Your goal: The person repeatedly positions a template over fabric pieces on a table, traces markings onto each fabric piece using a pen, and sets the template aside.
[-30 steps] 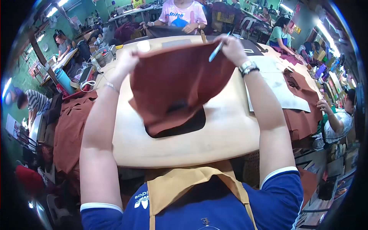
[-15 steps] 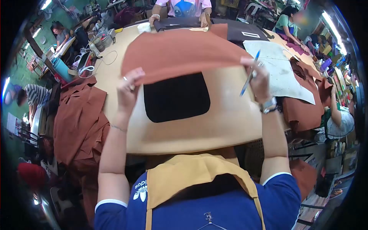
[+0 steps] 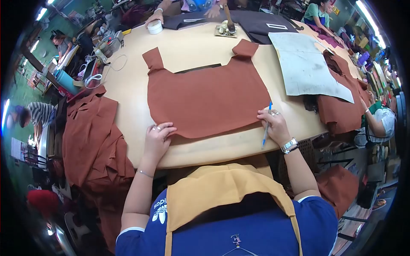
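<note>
Left hand point(image 3: 160, 139) and right hand point(image 3: 276, 126), with blue-capped pen point(image 3: 265, 134), pinch the near edge of a rust-brown leathery panel point(image 3: 209, 100), apparently positioning it, its far-right tab point(image 3: 245, 48) likely needing flattening.

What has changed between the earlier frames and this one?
The brown piece has come down onto the table, covering nearly all of the black panel. The left hand and right hand came down too, both at its near edge. The pen stays in the right hand; the brown pile at left is unchanged.

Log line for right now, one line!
left hand: on brown piece | right hand: holding pen | black strip: at far edge
</note>
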A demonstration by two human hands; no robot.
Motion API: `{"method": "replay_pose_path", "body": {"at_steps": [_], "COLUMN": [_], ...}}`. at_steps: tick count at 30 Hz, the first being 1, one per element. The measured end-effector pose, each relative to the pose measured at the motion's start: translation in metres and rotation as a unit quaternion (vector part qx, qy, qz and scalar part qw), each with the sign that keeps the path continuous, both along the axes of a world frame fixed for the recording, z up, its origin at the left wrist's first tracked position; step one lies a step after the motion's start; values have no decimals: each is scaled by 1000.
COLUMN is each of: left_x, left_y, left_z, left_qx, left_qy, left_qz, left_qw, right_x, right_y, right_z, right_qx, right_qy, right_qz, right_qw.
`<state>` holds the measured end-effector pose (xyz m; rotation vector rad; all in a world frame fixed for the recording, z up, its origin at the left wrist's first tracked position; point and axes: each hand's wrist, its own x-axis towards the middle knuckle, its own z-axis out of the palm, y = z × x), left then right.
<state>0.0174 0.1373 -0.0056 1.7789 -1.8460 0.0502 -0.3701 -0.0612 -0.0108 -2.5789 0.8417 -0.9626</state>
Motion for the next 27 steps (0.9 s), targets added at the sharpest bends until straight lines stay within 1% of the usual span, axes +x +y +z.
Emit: {"method": "replay_pose_path", "body": {"at_steps": [1, 5, 8, 11, 12, 13, 14, 15, 16, 17, 18, 20, 21, 23, 24, 25, 27], "left_x": [-5, -11, -15, -7, -6, -5, -5, -5, -9, -13, -20, -40, -47, -58, -60, -61, -60], "left_y": [7, 32, 42, 47, 44, 41, 37, 31, 24, 17, 11, 1, -3, -5, -5, -3, 3], "left_z": [1, 2, 12, 6, 7, 8, 9, 10, 11, 12, 13, 19, 17, 7, 5, 4, 3], "left_qx": [-20, -1, 0, 49, 27, 6, -16, -24, -33, -42, -1, 81, 103, 150, 160, 171, 185], "left_qy": [1, 5, 49, 113, 113, 113, 113, 78, 43, 8, 2, -12, -11, -13, -19, -29, -39], "left_qz": [6, 20, 34, 69, 72, 75, 79, 74, 69, 65, 51, 22, 4, -35, -32, -30, -33], "left_qw": [1000, 1000, 998, 990, 991, 991, 990, 994, 996, 997, 999, 996, 995, 988, 986, 984, 981], "right_x": [-3, -10, -16, -27, -39, -50, -62, -67, -70, -76, -80, -61, -52, -48, -45, -45, -46], "right_y": [4, 17, 19, -1, -22, -45, -68, -82, -81, -92, -102, -100, -100, -108, -112, -117, -138], "right_z": [0, 6, 25, 15, -4, -19, -34, -35, -22, -28, -32, -16, -5, 6, 10, 15, 22], "right_qx": [-8, -17, 42, 14, 32, 83, 116, 176, 122, 174, 225, 303, 340, 369, 384, 387, 357], "right_qy": [7, 26, 60, -21, -96, -220, -354, -523, -395, -464, -527, -585, -611, -607, -610, -621, -606], "right_qz": [5, 37, 38, -76, -140, -164, -176, -140, -326, -343, -356, -356, -353, -348, -345, -308, -350], "right_qw": [1000, 999, 997, 997, 985, 958, 911, 822, 850, 798, 738, 663, 622, 611, 601, 607, 618]}}
